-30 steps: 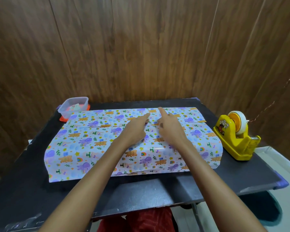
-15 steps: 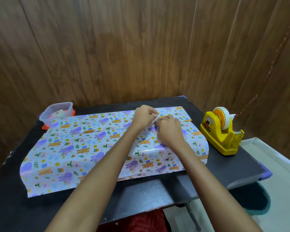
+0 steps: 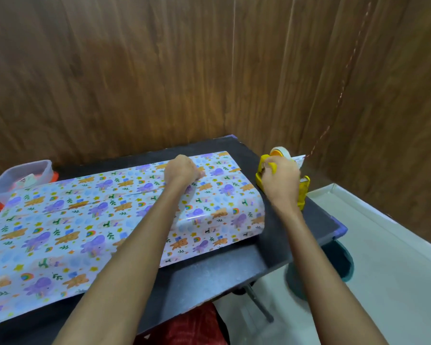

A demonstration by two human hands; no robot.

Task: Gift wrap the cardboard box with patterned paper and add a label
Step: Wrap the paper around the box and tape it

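Patterned wrapping paper [image 3: 85, 220], white with purple and orange animals, is folded over the box on the black table [image 3: 209, 277], hiding the cardboard entirely. A seam runs along the top of the wrapped shape. My left hand [image 3: 182, 171] rests on that seam near the far right end, fingers curled down onto the paper. My right hand [image 3: 280, 180] is over the yellow tape dispenser [image 3: 302, 190] at the table's right side, fingers curled at the tape roll [image 3: 281, 151]. Whether it holds a strip of tape is hidden.
A clear plastic tub [image 3: 23, 175] with small items inside stands at the table's far left corner on something red. Wood panelling backs the table. Pale floor and a teal round object [image 3: 343, 260] lie off the right edge.
My right hand has left the paper seam and moved right to the tape dispenser. My left hand stays on the seam. The view has swung toward the right.
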